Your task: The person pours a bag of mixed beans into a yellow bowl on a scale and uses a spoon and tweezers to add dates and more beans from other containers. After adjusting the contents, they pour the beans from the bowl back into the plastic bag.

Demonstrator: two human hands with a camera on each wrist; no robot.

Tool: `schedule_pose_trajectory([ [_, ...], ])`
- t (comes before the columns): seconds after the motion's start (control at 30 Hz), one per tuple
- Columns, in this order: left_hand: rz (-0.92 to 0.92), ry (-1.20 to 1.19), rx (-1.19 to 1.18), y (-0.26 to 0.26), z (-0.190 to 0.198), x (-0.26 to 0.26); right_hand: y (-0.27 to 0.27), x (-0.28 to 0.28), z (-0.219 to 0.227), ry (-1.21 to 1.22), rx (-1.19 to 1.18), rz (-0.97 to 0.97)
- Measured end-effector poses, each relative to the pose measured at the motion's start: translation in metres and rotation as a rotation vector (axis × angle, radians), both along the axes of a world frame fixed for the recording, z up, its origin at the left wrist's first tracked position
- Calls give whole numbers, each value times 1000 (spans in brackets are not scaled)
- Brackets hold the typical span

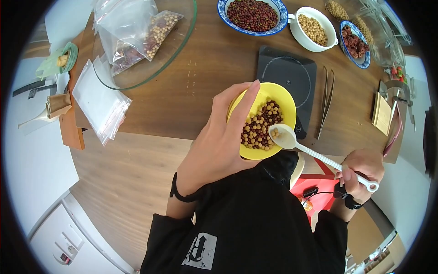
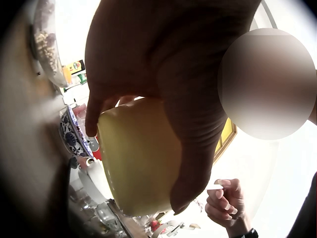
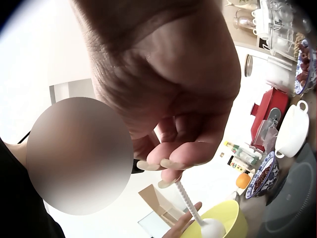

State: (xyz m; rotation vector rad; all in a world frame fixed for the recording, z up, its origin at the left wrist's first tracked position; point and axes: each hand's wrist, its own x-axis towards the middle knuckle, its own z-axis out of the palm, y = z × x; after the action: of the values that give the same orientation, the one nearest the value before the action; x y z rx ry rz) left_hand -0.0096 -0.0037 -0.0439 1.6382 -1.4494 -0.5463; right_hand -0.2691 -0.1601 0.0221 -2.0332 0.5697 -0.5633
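The two hands were well apart, each clamped on something. The left hand (image 1: 212, 137) gripped a smooth yellow bowl (image 1: 281, 94), its fingers and thumb curved round the outside of the rounded wall, so that the vessel was held up above the near edge of the brown wood-grained table (image 1: 169, 109) and the black cooktop (image 1: 283, 71), whose glossy flat face bore a thin printed ring. Inside the yellow bowl lay a loose mix of beans (image 1: 260, 129), some round and tan, others smaller and dark red. The right hand (image 1: 362, 169) pinched a white spoon (image 1: 319, 157) close to the pierced, rounded end of its ribbed handle; the spoon's oval scoop overlapped the yellow rim and carried a few tan beans. Slim, V-shaped metal tweezers (image 1: 322, 121) lay right of the cooktop. Beyond stood a blue-and-white patterned bowl (image 1: 253, 33) of small dark red beans, a white two-handled bowl (image 1: 306, 44) of tan ones, and a smaller blue-rimmed dish (image 1: 359, 61) of wrinkled reddish pieces. Towards the left, a large clear glass bowl (image 1: 169, 63) held crinkled transparent bags (image 1: 157, 36), and flat plastic bags (image 1: 98, 98) overhung the table's edge.
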Motion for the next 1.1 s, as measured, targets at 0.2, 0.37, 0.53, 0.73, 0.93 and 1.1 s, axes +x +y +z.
schedule_pose_trajectory([
  [0.2,-4,-5,44,0,2,-1,-6,-5,-5,12,-55,121],
  [0.37,-24,3,55,1,3,1,-18,-8,-10,-10,-47,203],
  [0.53,-48,-4,32,1,2,3,-31,-8,-12,-13,-56,303],
  [0.73,-76,12,17,1,2,6,-40,-4,-20,-34,-23,431],
  [0.93,-65,-20,-5,-1,11,9,-41,-5,-26,-60,53,399],
  [1.1,-65,-20,14,0,11,11,-37,-6,-33,-124,104,305],
])
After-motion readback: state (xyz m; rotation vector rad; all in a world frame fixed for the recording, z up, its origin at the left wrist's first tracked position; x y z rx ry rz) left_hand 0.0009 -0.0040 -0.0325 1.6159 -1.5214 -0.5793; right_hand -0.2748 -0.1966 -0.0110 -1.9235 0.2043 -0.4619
